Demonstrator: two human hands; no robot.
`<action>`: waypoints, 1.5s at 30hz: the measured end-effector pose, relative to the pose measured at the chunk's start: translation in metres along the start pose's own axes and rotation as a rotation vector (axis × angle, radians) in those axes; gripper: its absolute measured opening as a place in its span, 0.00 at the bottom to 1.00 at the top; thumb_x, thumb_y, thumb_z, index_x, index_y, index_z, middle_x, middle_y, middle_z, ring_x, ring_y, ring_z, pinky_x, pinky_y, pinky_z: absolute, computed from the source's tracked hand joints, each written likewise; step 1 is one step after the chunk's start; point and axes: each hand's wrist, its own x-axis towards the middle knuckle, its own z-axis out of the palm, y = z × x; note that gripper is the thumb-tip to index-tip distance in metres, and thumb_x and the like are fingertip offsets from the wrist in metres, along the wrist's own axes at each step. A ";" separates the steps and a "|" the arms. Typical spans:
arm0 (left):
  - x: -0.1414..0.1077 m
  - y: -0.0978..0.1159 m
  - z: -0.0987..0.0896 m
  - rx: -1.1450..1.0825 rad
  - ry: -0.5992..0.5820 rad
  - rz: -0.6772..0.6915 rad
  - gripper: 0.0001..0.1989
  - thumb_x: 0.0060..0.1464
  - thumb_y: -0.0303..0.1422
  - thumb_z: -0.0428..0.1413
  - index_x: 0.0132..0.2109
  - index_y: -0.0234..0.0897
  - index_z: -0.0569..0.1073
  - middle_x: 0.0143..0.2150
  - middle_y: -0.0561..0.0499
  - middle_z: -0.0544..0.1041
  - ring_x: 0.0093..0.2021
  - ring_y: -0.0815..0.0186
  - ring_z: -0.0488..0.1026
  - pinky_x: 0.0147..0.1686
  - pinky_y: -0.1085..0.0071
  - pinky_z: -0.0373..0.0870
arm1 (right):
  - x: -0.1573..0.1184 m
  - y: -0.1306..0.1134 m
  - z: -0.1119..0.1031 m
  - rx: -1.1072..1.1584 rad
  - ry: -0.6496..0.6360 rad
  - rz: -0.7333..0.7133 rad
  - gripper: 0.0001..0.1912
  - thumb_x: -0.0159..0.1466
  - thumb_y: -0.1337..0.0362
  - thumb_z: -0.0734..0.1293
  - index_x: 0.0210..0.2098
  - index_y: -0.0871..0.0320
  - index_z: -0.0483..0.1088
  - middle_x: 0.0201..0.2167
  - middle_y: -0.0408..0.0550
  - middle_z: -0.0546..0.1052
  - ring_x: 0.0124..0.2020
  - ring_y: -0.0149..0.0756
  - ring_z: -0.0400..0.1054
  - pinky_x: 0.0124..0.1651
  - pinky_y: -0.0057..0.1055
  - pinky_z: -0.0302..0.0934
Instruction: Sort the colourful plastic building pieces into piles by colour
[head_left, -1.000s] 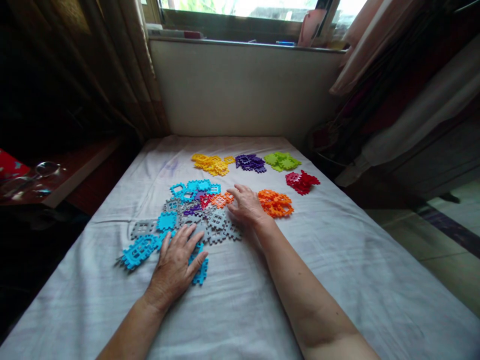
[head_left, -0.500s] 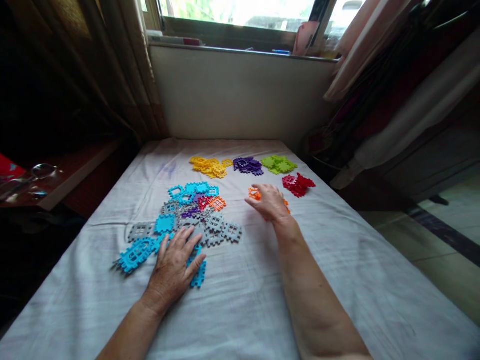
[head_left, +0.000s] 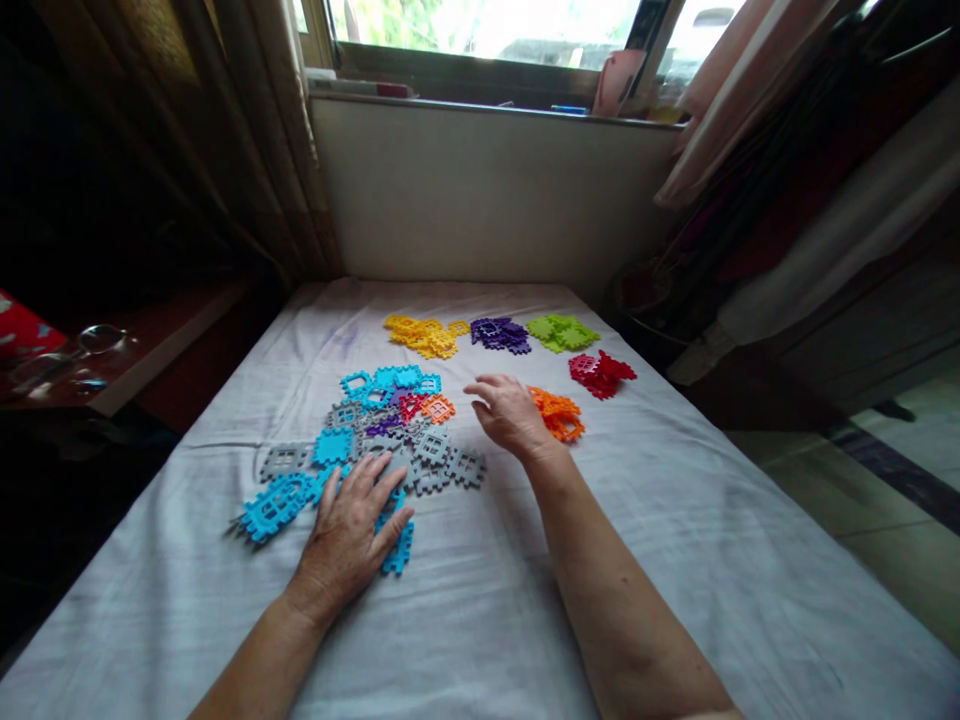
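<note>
My left hand (head_left: 351, 520) lies with fingers spread on the near side of a mixed pile, over blue pieces (head_left: 397, 545) and grey interlocking plastic pieces (head_left: 431, 447). My right hand (head_left: 510, 412) hangs above the sheet with its fingers apart and nothing seen in them. It is between the mixed pile and a heap of orange pieces (head_left: 559, 414). On the mixed pile's right side, a lone orange window piece (head_left: 437, 408) lies beside a red piece (head_left: 411, 405). Purple pieces (head_left: 384, 425) show among the grey ones.
Sorted heaps of yellow (head_left: 422, 336), purple (head_left: 500, 334), green (head_left: 562, 332) and red pieces (head_left: 601, 374) lie toward the far side of the sheet-covered bed (head_left: 480, 620). A wall and window stand behind. A dark red table (head_left: 150, 350) with glasses is at left.
My right hand has moved left, off the orange heap and toward the mixed pile, uncovering that heap. My left hand stays in place on the pieces.
</note>
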 end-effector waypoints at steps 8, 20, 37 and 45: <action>0.000 0.003 -0.002 0.001 -0.004 -0.010 0.23 0.65 0.44 0.48 0.63 0.47 0.70 0.69 0.45 0.66 0.69 0.53 0.60 0.68 0.44 0.52 | 0.000 -0.023 0.034 -0.083 -0.108 -0.110 0.16 0.69 0.62 0.60 0.49 0.47 0.77 0.56 0.48 0.75 0.58 0.42 0.65 0.55 0.37 0.60; 0.000 0.001 0.000 -0.002 0.013 -0.010 0.22 0.65 0.45 0.47 0.62 0.47 0.70 0.68 0.45 0.68 0.69 0.53 0.61 0.67 0.44 0.53 | -0.003 -0.009 0.011 -0.092 -0.074 0.003 0.14 0.66 0.56 0.66 0.47 0.54 0.77 0.50 0.53 0.79 0.53 0.45 0.68 0.55 0.37 0.58; -0.002 -0.005 0.009 0.001 0.047 0.003 0.22 0.65 0.43 0.47 0.62 0.48 0.71 0.67 0.45 0.68 0.69 0.52 0.61 0.68 0.43 0.53 | -0.044 0.074 0.051 -0.123 0.288 0.397 0.38 0.61 0.47 0.70 0.66 0.51 0.61 0.69 0.60 0.58 0.68 0.53 0.52 0.62 0.49 0.53; -0.004 -0.006 0.011 0.024 0.068 0.011 0.22 0.65 0.44 0.47 0.62 0.49 0.71 0.67 0.47 0.69 0.69 0.54 0.61 0.68 0.45 0.54 | 0.016 0.090 0.054 -0.119 0.271 0.433 0.34 0.64 0.49 0.66 0.67 0.50 0.60 0.68 0.59 0.60 0.66 0.49 0.54 0.63 0.45 0.52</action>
